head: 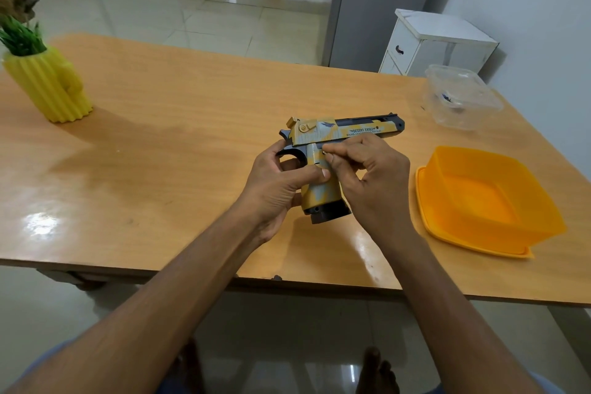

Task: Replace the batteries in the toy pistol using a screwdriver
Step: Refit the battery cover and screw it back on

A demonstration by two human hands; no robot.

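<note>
The toy pistol [339, 137] is held up over the middle of the wooden table [179, 125], not lying on it. Its long part, the barrel, runs sideways from left to right. The front end points to the right, toward the clear plastic box [460, 99]. The handle points down and toward the person, a bit tilted. The black bottom of the handle is the part closest to the person.

The toy pistol is yellow and light grey in patches, like camouflage. The top of the barrel and the front tip are dark. The trigger ring is black. There are small words on the side and a little bird picture. A round yellow knob sits near the back.

The left hand [278, 185] holds the handle. Its fingers curl around it from the left, and the thumb presses on the side of the handle. The right hand [367, 169] has its fingers bent. Its fingertips pinch at a spot on the side of the toy pistol, just under the barrel. It is too small to tell if something tiny is between the fingertips.

An orange tub [486, 201] sits on the table to the right of the hands. A yellow pot [48, 86] with a green plant stands far to the left.
</note>
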